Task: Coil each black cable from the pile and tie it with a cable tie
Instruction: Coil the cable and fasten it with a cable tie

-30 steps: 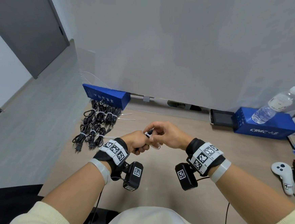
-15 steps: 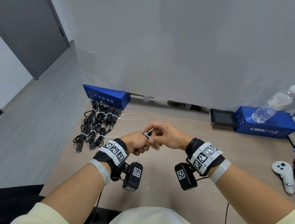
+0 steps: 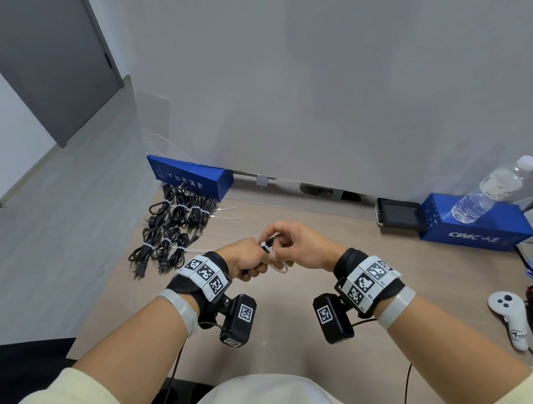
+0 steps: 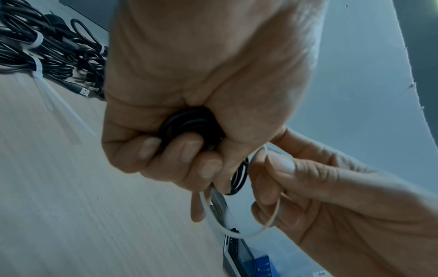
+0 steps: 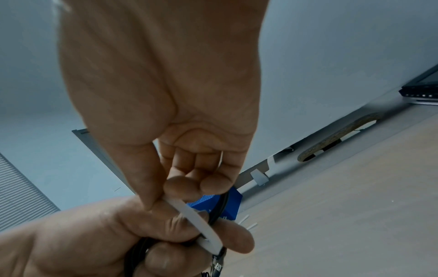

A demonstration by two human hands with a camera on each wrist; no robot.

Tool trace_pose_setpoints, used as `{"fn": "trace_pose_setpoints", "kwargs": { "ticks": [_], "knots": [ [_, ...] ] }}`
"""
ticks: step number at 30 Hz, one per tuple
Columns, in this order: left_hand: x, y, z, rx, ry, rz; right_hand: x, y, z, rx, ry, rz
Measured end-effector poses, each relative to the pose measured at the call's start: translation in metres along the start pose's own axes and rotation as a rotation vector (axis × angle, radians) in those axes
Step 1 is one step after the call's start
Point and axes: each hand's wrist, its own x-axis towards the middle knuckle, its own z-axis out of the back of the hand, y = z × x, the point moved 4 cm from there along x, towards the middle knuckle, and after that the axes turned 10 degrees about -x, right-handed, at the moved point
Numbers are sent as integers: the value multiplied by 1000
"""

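Two hands meet above the surface (image 3: 300,326). The left hand (image 4: 203,90) has its grip curled tight around a coiled black cable (image 4: 189,121). Just beside it, the right hand (image 5: 166,93) pinches a white cable tie (image 4: 237,230) looped below that coil. Farther off, tied cable bundles (image 3: 172,231) lie before a blue box (image 3: 193,179).

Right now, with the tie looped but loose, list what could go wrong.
1. The white cable tie still hangs as a wide, slack loop; the coiled black cable could spring apart if the left hand eases.
2. The right hand pinches the tie near the left fingers; tightening might catch skin.
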Motion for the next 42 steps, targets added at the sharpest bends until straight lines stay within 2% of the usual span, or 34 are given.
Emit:
{"fn": "trace_pose_setpoints", "kwargs": {
  "ticks": [13,19,29,36,42],
  "knots": [
    [7,1,-3,36,-6,-16,1,-3,-1,82,-4,-56],
    [3,-5,-4,43,13,-58,4,1,-1,125,-68,-64],
    [5,-4,-2,39,6,-13,0,8,2,193,-90,-31],
    [-1,-29,5,16,-25,-62,2,8,12,91,-286,77],
    [3,-29,7,14,-34,-41,-4,1,26,-25,-444,72]
  ]
}}
